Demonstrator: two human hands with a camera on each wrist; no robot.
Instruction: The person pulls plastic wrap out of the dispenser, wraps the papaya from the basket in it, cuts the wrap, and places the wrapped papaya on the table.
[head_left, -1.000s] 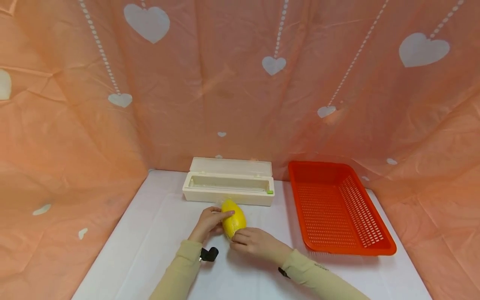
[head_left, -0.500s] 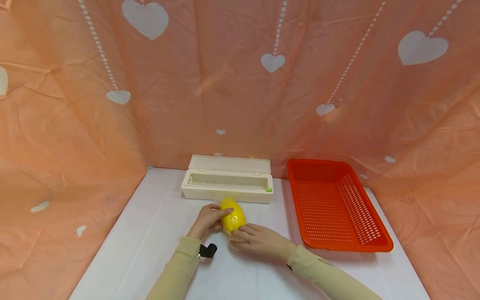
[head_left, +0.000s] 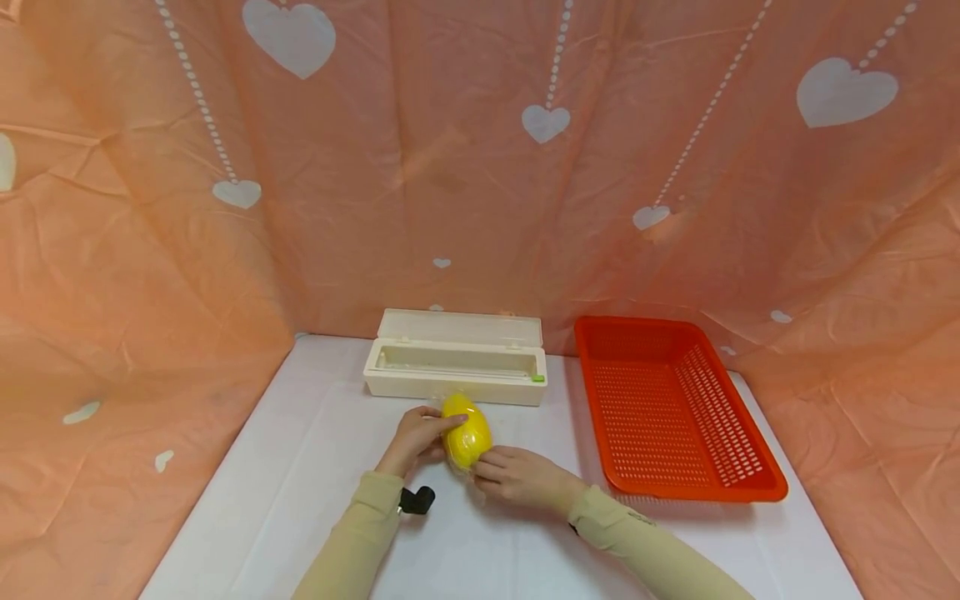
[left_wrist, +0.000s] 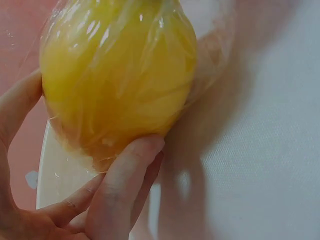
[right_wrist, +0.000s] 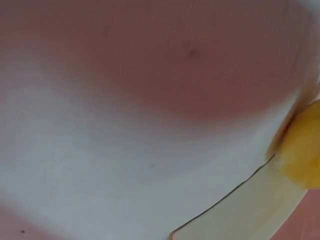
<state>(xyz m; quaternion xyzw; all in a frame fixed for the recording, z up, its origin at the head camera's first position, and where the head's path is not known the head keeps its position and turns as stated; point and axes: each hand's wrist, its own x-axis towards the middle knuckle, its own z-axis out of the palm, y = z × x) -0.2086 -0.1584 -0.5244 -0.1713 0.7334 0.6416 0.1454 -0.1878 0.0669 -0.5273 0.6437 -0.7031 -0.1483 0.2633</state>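
A yellow fruit (head_left: 468, 435), rounded and mango-like, is wrapped in clear cling film just in front of the white box. My left hand (head_left: 417, 435) grips it from the left, thumb over its top. In the left wrist view the film lies creased and shiny over the fruit (left_wrist: 120, 75), held between the thumb and fingers of my left hand (left_wrist: 95, 200). At the near right end, my right hand (head_left: 523, 477) has its fingers curled on the film against the fruit. The right wrist view shows only an edge of the fruit (right_wrist: 302, 152); the right fingertips are mostly hidden.
A long white cling film dispenser box (head_left: 453, 388) stands behind the fruit, its lid raised. To the right is a red-orange perforated plastic basket (head_left: 600, 417). All rest on a white table (head_left: 277, 467), backed by a peach curtain (head_left: 480, 200) with hearts.
My right fingers have shifted around the near end of the fruit, spreading out and then curling in again further right. The left hand keeps its grip, and the fruit stays almost in place.
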